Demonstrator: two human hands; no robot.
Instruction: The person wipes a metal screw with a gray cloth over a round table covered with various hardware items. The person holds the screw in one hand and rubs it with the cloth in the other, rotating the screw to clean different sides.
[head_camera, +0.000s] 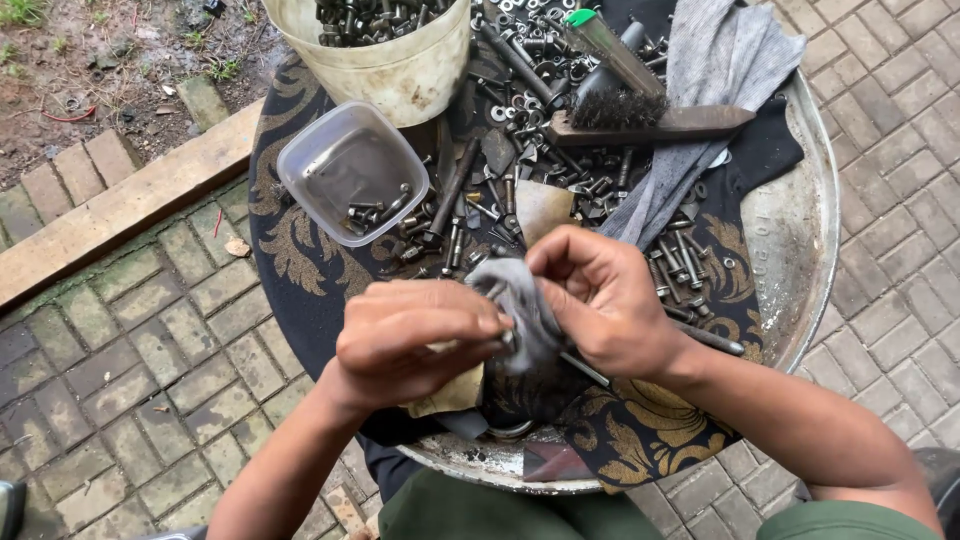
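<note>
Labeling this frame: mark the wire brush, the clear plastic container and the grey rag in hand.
wire brush (612, 108), head view, on its bristles
clear plastic container (345, 165), head view, on its floor
grey rag (522, 305), head view, on the bunched cloth between both hands

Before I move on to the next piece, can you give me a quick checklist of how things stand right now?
1. Left hand closed on a small part: ok, though the part itself is hidden.
2. Right hand pinching the grey rag against it: ok.
3. Part wiped clean: cannot tell, the rag covers it.
4. Clear plastic tub within reach, open, a few bolts inside: ok.
5. Wire brush lying free on the pile of bolts: ok.
6. Metal tray sitting steady: cannot tell.
</note>
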